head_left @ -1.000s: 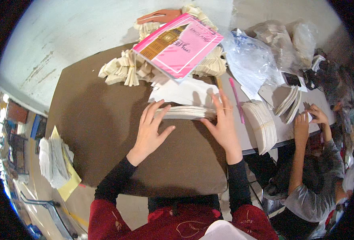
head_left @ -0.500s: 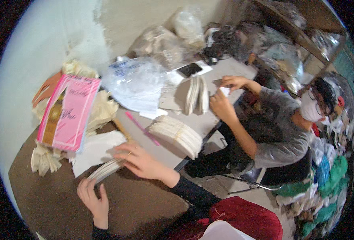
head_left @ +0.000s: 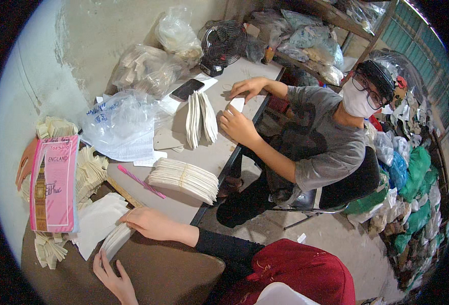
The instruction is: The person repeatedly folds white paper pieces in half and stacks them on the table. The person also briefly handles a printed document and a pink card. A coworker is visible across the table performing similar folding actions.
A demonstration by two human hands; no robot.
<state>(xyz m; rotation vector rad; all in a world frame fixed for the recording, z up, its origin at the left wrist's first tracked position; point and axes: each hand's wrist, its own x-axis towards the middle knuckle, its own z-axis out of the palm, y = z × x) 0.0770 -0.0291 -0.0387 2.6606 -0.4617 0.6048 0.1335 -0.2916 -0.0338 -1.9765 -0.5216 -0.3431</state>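
Note:
At the lower left, a small stack of thin white strips (head_left: 117, 241) lies on the brown tabletop. My right hand (head_left: 151, 223) is closed around the upper end of that stack, its fingers bent over the edge. At the lower end is my left hand (head_left: 114, 278), its fingertips against the stack and its thumb held apart. White sheets (head_left: 95, 221) lie flat just beyond the stack. A pink booklet (head_left: 57, 178) stands to the left over bundles of cream strips (head_left: 91, 170).
Past my right hand lie a banded stack of white pieces (head_left: 184, 179) and a pink pen (head_left: 140, 181). Farther off are white bundles (head_left: 201, 119), a plastic bag (head_left: 118, 119), a phone (head_left: 186, 90) and a fan (head_left: 223, 44). A seated co-worker (head_left: 321, 132) handles a white piece across the table.
The view has swung right, so the table things sit farther left. My right hand has gone from lying across the stack to gripping its end. My left hand still touches the other end.

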